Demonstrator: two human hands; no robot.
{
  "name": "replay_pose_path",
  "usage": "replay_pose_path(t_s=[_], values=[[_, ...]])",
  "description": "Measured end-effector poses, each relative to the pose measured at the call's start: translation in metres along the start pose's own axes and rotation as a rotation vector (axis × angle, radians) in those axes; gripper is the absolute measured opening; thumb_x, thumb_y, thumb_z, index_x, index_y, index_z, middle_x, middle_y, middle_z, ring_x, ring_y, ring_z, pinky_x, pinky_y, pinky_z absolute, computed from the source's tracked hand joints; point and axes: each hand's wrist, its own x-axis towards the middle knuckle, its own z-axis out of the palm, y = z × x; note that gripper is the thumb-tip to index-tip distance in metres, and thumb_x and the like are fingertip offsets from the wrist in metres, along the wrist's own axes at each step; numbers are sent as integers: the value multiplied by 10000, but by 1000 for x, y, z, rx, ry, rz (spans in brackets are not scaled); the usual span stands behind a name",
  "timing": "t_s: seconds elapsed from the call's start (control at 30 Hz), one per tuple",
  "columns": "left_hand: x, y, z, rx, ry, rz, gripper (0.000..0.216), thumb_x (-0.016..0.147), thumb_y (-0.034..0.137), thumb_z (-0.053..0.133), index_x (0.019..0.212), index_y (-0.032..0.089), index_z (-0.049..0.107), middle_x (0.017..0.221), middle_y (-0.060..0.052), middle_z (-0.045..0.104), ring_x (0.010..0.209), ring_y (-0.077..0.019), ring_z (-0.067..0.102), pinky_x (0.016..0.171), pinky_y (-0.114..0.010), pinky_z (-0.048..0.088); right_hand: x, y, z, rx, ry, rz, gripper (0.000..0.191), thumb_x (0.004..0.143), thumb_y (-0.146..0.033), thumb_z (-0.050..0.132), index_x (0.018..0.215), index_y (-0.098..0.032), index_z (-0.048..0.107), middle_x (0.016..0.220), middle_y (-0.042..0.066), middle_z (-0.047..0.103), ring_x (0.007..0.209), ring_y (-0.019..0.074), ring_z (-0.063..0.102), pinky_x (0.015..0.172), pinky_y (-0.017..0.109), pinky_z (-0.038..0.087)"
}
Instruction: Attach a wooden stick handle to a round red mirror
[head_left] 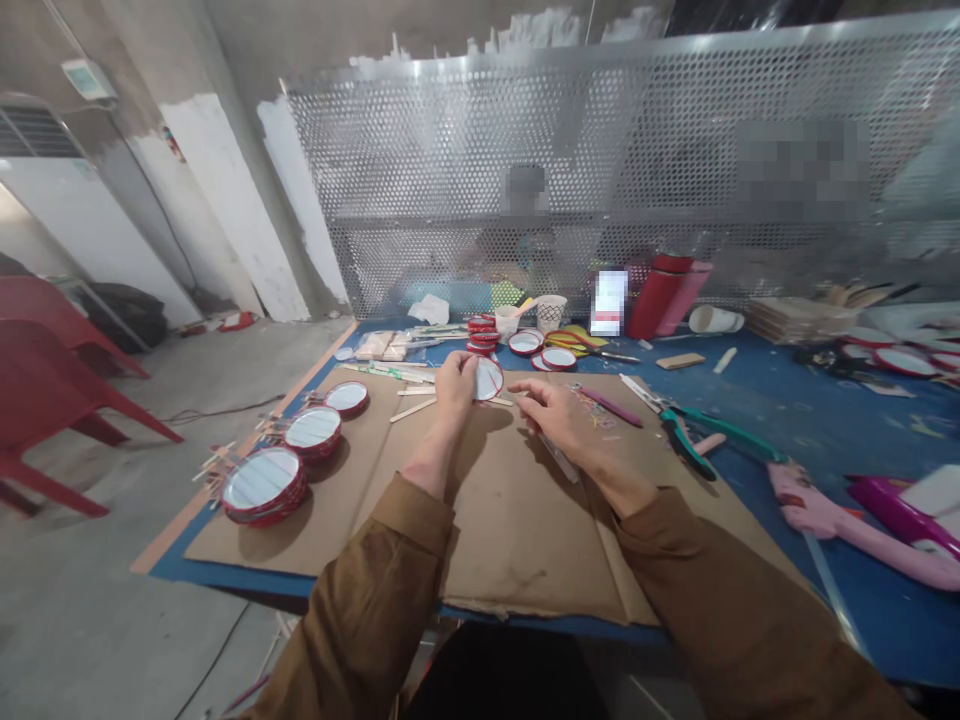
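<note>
My left hand (pixel 454 385) is closed on the edge of a small round drum-like disc (pixel 489 380) with a white face and red rim, tilted up above the cardboard. Just right of it is my right hand (pixel 551 408), its fingers partly bent and apart, pointing toward the disc. I make out nothing held in it. Under the hands lie flat wooden sticks (pixel 412 411). Small coloured rubber bands (pixel 596 408) and a purple pen-like tool (pixel 619 410) are on the cardboard (pixel 517 540) right of my right hand.
At left stand stacks of red-rimmed discs (pixel 262 480) with sticks poking out. Pliers with teal handles (pixel 686 440), a pink glue gun (pixel 825 515) and a magenta tool (pixel 900 510) lie right. A red bottle (pixel 660 297), a lit phone (pixel 608 300) and a perforated metal screen (pixel 450 150) stand behind.
</note>
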Motion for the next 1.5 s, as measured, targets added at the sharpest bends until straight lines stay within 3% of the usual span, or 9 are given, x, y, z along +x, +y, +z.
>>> replay_pose_path(t_s=[0.17,0.33,0.43,0.53,0.7,0.8,1.0,1.27,1.5], values=[[-1,-9,11,35,-167,137,133,917,229,536,946,164,649,841,-23,668,669,-117,610,543,-193,508,6,11,1,61,115,-5,388,814,-383,579,1138,-175,627,684,-38,576,429,100,522,442,241,402],[-8,-9,18,-47,-364,92,253,968,368,487,946,171,644,741,2,612,490,-96,546,381,-181,420,10,17,-4,145,59,9,293,803,-436,600,921,-172,650,617,-36,565,439,90,486,439,228,393],[-8,-8,17,-96,-310,86,344,1001,412,417,951,159,644,795,-19,631,471,-94,550,359,-189,409,11,20,-4,182,62,12,276,765,-458,632,781,-183,615,545,-49,531,435,87,450,431,220,359],[-6,-6,14,-121,-262,65,351,1010,407,396,953,151,629,797,-19,623,437,-89,535,346,-198,405,13,23,-4,223,96,24,280,726,-462,654,767,-190,599,522,-59,517,433,87,441,440,222,369],[-7,-5,12,-169,-306,48,270,1003,373,411,950,166,576,625,41,512,437,-105,561,352,-179,407,13,22,-9,319,109,101,309,672,-467,695,730,-197,558,504,-63,504,411,76,428,398,204,284],[-9,-7,13,-158,-343,59,222,976,375,466,1005,176,561,627,53,516,444,-103,578,356,-164,403,13,21,-11,357,116,149,353,636,-482,737,706,-201,535,499,-63,503,402,71,423,379,197,239],[-7,-12,16,-72,-322,130,183,899,300,579,1035,179,603,769,30,559,517,-66,533,360,-138,408,15,24,-11,293,90,162,371,623,-510,738,685,-201,542,494,-41,532,406,74,435,391,195,279],[-7,-10,13,82,-297,227,201,900,267,575,1073,197,650,832,2,629,610,-86,571,408,-131,420,16,27,-11,267,99,135,340,668,-508,697,706,-211,537,499,-41,531,412,89,441,398,209,288],[-3,-12,10,150,-259,335,243,889,179,532,1049,178,715,972,-50,710,667,-101,626,451,-143,450,14,30,-6,179,95,40,253,739,-449,653,745,-212,564,514,-47,536,432,105,481,438,224,379]])
